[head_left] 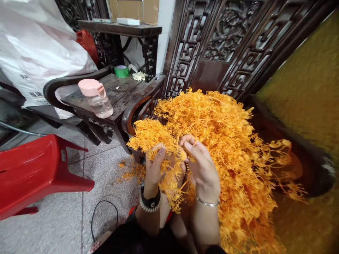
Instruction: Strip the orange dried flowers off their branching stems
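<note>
A sprig of orange plastic-looking flowers [172,187] hangs between my two hands, above my lap. My left hand [155,164], with a black band and a pale coiled band at the wrist, pinches the left side of the sprig. On its right side, my right hand [202,162], wearing a silver bangle, has thumb and fingers closed on the sprig near its stem. Just beyond and to the right rises a large heap of the same orange sprigs [227,141]. A smaller clump [150,134] lies behind my left hand.
A pink-lidded bottle [96,100] and green tape [122,71] stand on a dark wooden side table [127,88]. A red plastic stool [47,169] is at left, near a black cable [104,203]. Orange bits [131,173] litter the floor. White sacks [39,53] sit behind.
</note>
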### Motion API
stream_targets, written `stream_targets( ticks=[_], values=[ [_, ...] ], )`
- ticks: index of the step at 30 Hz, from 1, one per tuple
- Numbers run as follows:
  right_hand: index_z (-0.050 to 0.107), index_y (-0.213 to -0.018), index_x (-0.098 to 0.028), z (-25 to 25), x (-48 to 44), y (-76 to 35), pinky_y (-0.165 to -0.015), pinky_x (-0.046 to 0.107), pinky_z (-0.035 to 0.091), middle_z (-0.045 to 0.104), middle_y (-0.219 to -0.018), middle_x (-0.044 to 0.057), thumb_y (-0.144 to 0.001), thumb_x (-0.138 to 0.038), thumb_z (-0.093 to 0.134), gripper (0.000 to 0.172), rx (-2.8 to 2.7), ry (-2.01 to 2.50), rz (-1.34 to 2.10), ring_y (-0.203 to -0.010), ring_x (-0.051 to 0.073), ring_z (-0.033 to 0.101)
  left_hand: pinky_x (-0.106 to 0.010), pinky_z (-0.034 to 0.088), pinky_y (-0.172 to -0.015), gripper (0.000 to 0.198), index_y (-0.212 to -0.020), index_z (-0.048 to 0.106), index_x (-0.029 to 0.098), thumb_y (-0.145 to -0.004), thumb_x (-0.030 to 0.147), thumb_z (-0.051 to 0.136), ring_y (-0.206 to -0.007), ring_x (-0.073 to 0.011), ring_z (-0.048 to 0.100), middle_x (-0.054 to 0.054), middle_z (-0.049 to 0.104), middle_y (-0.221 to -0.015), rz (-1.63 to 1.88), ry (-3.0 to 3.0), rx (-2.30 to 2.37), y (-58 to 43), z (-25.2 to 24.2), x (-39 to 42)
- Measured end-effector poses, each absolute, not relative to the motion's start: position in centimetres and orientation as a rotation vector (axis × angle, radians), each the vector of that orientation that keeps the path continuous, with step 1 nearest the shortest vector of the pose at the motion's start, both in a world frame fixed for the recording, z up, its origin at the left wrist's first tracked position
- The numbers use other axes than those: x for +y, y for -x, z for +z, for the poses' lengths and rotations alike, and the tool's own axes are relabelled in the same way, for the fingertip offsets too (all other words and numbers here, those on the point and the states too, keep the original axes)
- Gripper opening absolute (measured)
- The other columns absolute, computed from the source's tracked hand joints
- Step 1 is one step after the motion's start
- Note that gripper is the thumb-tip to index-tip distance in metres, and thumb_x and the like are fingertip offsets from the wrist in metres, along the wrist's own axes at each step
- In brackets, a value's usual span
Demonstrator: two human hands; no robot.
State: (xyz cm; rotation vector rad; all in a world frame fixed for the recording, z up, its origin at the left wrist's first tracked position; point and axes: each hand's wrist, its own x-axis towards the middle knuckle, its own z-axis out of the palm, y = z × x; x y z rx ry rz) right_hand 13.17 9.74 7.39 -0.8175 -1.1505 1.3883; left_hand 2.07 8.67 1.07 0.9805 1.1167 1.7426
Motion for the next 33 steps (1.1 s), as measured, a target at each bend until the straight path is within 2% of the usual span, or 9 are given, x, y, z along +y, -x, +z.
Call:
stream_targets(
  ticks=[3,7,11,16,20,22,25,29,33],
  values=[
    [0.058,-0.078,-0.021,7.1,9.8,-13.3,-0.054,0.021,0.029,0.042,-0.068,-0.004,-0.079,-0.027,0.063,0.009,-1.17,0.83,1.256,-0.06,0.007,0.035,-0.036,0.052,-0.073,0.031,-0.083,0.065,0.022,-0.074,0.052,0.063,-0.078,-0.0224,0.063,-0.005,0.066,-0.079,1.676,-1.014,1.069,-1.8,0.8,8.4],
    [0.056,-0.079,-0.02,6.8,9.6,-13.3,-0.061,0.022,0.033,0.049,-0.072,-0.004,-0.078,-0.024,0.066,0.011,-1.308,0.873,1.177,-0.066,0.007,0.043,-0.03,0.051,-0.062,0.031,-0.077,0.065,0.022,-0.075,0.053,0.062,-0.065,-0.0172,0.058,-0.003,0.063,-0.071,1.589,-1.057,0.882,-2.0,0.9,8.3],
    [0.048,-0.072,-0.019,6.7,9.5,-13.1,-0.062,0.023,0.035,0.052,-0.071,-0.004,-0.076,-0.019,0.066,0.019,-1.371,0.93,1.043,-0.066,0.008,0.046,-0.024,0.041,-0.05,0.041,-0.063,0.056,0.02,-0.07,0.06,0.062,-0.053,-0.0121,0.045,0.001,0.05,-0.057,1.587,-1.048,0.711,-2.3,1.1,8.7],
    [0.038,-0.066,-0.019,6.7,9.5,-12.7,-0.06,0.023,0.034,0.047,-0.065,-0.005,-0.077,-0.016,0.064,0.029,-1.451,0.978,0.948,-0.062,0.008,0.042,-0.022,0.035,-0.049,0.043,-0.063,0.05,0.018,-0.063,0.056,0.071,-0.052,-0.0095,0.038,0.003,0.045,-0.057,1.497,-1.137,0.737,-2.2,2.0,9.0],
    [0.036,-0.066,-0.02,6.6,9.6,-12.2,-0.06,0.023,0.034,0.044,-0.066,-0.005,-0.08,-0.02,0.061,0.028,-1.426,0.985,0.872,-0.062,0.008,0.041,-0.022,0.031,-0.049,0.035,-0.061,0.043,0.018,-0.083,0.042,0.056,-0.051,-0.0086,0.035,0.005,0.038,-0.055,1.577,-1.217,0.93,-2.6,2.4,8.9],
    [0.043,-0.073,-0.02,6.6,9.7,-12.3,-0.061,0.023,0.035,0.044,-0.069,-0.005,-0.081,-0.023,0.06,0.019,-1.389,1.025,0.824,-0.063,0.007,0.041,-0.023,0.032,-0.052,0.031,-0.063,0.045,0.018,-0.089,0.035,0.048,-0.051,-0.0086,0.038,0.005,0.039,-0.054,1.577,-1.347,1.017,-2.5,2.4,8.9],
    [0.052,-0.085,-0.02,6.6,10.0,-13.2,-0.06,0.023,0.035,0.045,-0.072,-0.004,-0.084,-0.03,0.057,0.011,-1.442,1.052,0.928,-0.062,0.007,0.042,-0.023,0.032,-0.052,0.026,-0.064,0.05,0.017,-0.087,0.028,0.054,-0.05,-0.008,0.043,0.005,0.044,-0.054,1.52,-1.535,0.986,-1.8,2.3,9.1],
    [0.052,-0.063,-0.017,6.4,10.6,-14.3,-0.053,0.022,0.032,0.045,-0.061,-0.003,-0.085,-0.033,0.055,0.027,-1.651,0.885,1.229,-0.057,0.007,0.041,-0.021,0.035,-0.049,0.023,-0.062,0.055,0.018,-0.077,0.03,0.067,-0.048,-0.0079,0.043,0.005,0.049,-0.052,1.573,-1.189,0.823,-1.4,1.7,8.7],
    [0.042,-0.055,-0.017,6.2,10.6,-12.9,-0.041,0.02,0.022,0.033,-0.05,-0.006,-0.083,-0.035,0.057,0.036,-1.319,0.631,1.449,-0.044,0.005,0.028,-0.02,0.045,-0.055,0.02,-0.074,0.059,0.022,-0.082,0.04,0.06,-0.056,-0.0089,0.051,0.003,0.055,-0.062,1.678,-0.638,0.688,-3.0,2.1,7.5]
  ],
)
